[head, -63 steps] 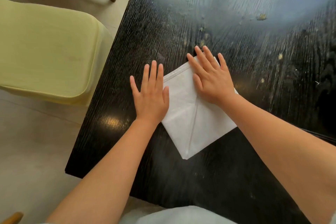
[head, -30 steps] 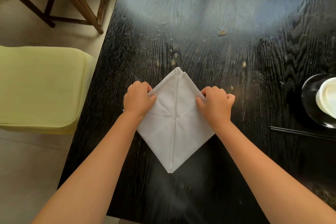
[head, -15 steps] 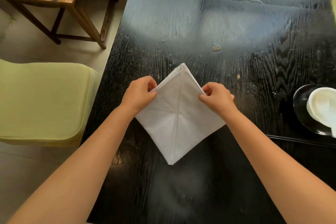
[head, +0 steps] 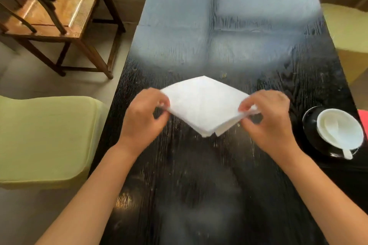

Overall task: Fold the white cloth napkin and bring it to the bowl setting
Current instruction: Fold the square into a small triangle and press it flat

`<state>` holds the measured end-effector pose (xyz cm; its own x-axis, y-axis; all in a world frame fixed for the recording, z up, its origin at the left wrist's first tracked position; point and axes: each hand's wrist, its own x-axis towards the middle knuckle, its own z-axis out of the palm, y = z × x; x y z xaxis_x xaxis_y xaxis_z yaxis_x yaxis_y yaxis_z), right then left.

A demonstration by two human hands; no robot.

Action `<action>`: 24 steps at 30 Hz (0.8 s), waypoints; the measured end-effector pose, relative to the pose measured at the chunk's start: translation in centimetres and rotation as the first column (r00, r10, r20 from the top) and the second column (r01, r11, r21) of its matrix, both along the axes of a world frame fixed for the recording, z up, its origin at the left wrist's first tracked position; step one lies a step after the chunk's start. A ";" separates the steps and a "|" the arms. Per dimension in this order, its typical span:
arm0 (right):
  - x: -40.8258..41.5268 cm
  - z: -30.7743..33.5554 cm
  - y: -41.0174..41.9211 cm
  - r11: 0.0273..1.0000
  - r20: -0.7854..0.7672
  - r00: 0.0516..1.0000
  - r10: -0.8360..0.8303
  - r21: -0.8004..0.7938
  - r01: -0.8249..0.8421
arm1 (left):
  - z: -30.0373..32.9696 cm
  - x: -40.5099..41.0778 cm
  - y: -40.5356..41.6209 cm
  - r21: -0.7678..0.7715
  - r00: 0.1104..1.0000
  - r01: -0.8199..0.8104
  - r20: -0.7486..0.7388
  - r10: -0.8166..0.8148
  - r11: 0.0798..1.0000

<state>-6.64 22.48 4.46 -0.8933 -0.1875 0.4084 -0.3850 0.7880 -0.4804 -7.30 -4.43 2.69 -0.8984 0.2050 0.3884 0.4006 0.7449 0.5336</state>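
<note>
the folded white cloth napkin is off the black wood-grain tabletop, a diamond pinched at its side corners: the left hand closes on the left corner, the right hand on the right, likely to keep the layers together for carrying. the white ceramic bowl with its white spoon (on a black saucer) waits to the right. a brown wooden chair and a pale green seat stand on the left.

A white napkin over a black wood-grained table, white bowl on black saucer, pale green chair.
</note>
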 end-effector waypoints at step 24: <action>3.6 -16.6 -0.6 0.876 0.416 0.901 -0.121 0.472 -0.100 | -15.9 6.8 6.8 -0.472 0.928 0.193 0.373 -0.004 0.860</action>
<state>-3.06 21.88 -12.14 -0.9585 -0.2466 -0.1429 -0.2232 0.9613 -0.1614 -0.48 2.39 -13.23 -0.9178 0.3780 -0.1215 0.3455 0.9112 0.2244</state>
